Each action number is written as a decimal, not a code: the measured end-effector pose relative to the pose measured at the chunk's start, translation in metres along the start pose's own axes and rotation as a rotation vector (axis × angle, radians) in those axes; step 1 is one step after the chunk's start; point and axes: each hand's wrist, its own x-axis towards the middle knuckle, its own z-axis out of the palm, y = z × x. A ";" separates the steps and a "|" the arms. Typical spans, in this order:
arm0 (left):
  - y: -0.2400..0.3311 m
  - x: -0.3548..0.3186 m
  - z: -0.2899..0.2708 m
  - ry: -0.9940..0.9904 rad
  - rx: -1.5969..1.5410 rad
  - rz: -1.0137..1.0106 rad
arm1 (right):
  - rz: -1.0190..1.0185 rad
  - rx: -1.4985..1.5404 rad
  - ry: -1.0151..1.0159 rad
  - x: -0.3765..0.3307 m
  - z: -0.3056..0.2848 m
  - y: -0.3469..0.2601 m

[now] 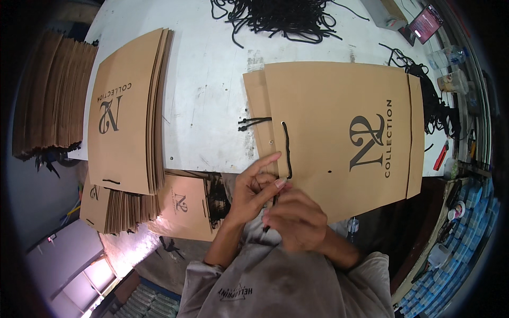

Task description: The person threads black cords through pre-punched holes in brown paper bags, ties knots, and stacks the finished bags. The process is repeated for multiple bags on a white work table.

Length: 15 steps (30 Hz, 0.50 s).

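Hands (281,204) thread cord (287,148) through bag (339,127) (white table (212,90)).

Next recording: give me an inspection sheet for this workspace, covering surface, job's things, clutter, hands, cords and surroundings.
Surface: white worktable, scuffed and stained.
Job's things: flat brown paper bag lying printed side up; a black cord handle loops through its near edge.
Clutter: stack of flat bags at left, more bags below the table edge, red tool at right.
Hands: left hand pinches the bag's edge; right hand grips a black cord end.
Cords: pile of loose black cords at the far edge.
Surroundings: brown sheets stacked far left; plastic containers at right.
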 end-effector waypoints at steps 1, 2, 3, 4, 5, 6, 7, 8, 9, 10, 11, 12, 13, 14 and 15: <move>0.001 -0.003 -0.001 0.002 -0.005 0.039 | 0.139 -0.046 0.045 -0.002 0.002 0.006; 0.002 -0.006 -0.002 0.005 -0.010 0.078 | 0.277 -0.092 0.089 -0.008 0.005 0.016; 0.003 -0.008 -0.001 0.005 -0.015 0.121 | 0.412 -0.140 0.133 -0.012 0.008 0.024; 0.007 -0.009 0.001 0.119 0.056 0.069 | 0.519 -0.126 0.127 -0.013 0.009 0.030; 0.006 -0.009 0.001 0.183 0.196 0.134 | 0.626 -0.111 0.121 -0.013 0.010 0.034; 0.004 -0.010 -0.001 0.249 0.338 0.196 | 0.737 -0.091 0.114 -0.014 0.011 0.037; 0.003 -0.011 -0.003 0.312 0.482 0.256 | 0.670 -0.115 0.092 -0.016 0.013 0.040; 0.004 -0.011 -0.005 0.287 0.631 0.405 | 0.603 -0.139 0.072 -0.018 0.014 0.043; 0.006 -0.010 -0.009 0.257 0.775 0.555 | 0.536 -0.167 0.051 -0.017 0.014 0.045; 0.008 -0.008 -0.012 0.222 0.917 0.707 | 0.492 -0.185 -0.014 -0.013 0.012 0.044; 0.006 -0.005 -0.012 0.232 0.845 0.720 | 0.449 -0.204 -0.078 -0.007 0.009 0.042; 0.002 -0.004 -0.011 0.244 0.769 0.735 | 0.403 -0.225 -0.146 -0.005 0.006 0.040; -0.002 -0.004 -0.011 0.256 0.693 0.749 | 0.435 -0.184 -0.157 -0.007 0.005 0.040; -0.005 -0.005 -0.011 0.265 0.659 0.735 | 0.467 -0.142 -0.167 -0.011 0.003 0.041; -0.006 -0.005 -0.011 0.272 0.628 0.720 | 0.499 -0.100 -0.174 -0.012 0.001 0.043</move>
